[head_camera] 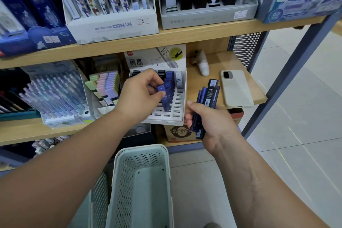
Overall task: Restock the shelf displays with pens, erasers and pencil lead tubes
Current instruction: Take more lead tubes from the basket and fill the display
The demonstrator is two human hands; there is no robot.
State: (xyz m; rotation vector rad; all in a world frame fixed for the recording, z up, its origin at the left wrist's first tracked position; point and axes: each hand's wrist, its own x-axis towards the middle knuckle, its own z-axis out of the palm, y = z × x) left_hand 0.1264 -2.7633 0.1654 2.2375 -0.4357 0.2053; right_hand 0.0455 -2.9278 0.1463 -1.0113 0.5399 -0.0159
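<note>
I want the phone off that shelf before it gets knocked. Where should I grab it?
Pinch the phone across its long sides at the near end, coming from the front. It lies flat, back up, that end at the front edge of the shelf, so fingers probably slip under.

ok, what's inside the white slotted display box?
Mostly blue lead tubes, a few black ones behind, empty slots in front. The left hand covers its left rows.

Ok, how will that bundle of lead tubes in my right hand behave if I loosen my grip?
Probably stiff: the lead tubes look like hard, straight plastic cases. Their smooth, glossy sides suggest they could slide apart, since the right hand clutches several fanned loosely. Likely light, being slim.
</note>
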